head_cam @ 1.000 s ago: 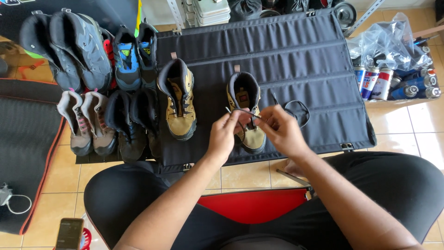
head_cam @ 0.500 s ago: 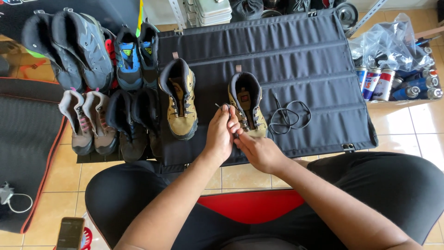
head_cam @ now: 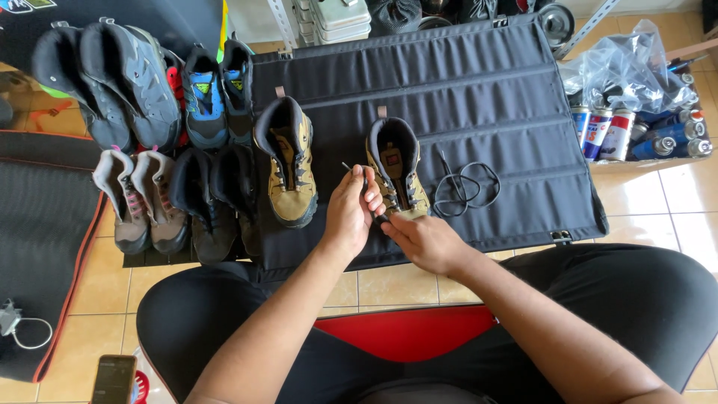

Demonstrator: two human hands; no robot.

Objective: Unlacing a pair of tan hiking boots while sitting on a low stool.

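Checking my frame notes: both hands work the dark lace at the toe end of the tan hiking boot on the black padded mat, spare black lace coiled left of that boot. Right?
Not quite. In the head view the spare black lace lies coiled right of the tan hiking boot, not left. Left hand and right hand do work the dark lace on the black padded mat.

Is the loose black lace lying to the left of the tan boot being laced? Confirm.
No, the loose black lace lies coiled on the dark mat to the right of the tan boot.
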